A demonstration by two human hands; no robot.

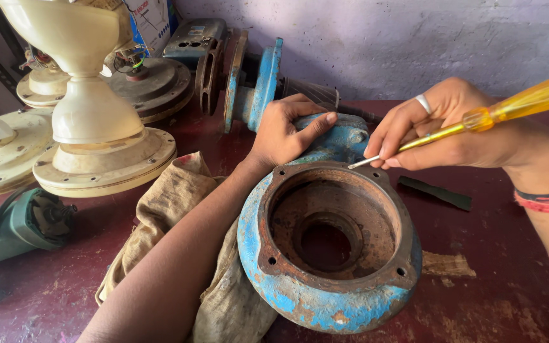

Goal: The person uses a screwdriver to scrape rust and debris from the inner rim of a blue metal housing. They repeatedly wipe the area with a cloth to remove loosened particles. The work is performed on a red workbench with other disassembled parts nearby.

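Both hands (287, 133) atop blue housing (325, 254)

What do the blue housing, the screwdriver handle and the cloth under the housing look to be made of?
Blue housing: likely cast metal, going by the chipped blue paint and rust-brown bare patches inside. Screwdriver: clear amber handle, probably plastic, with a bright metal shaft. Cloth: coarse tan woven fabric, perhaps burlap, stained and creased.
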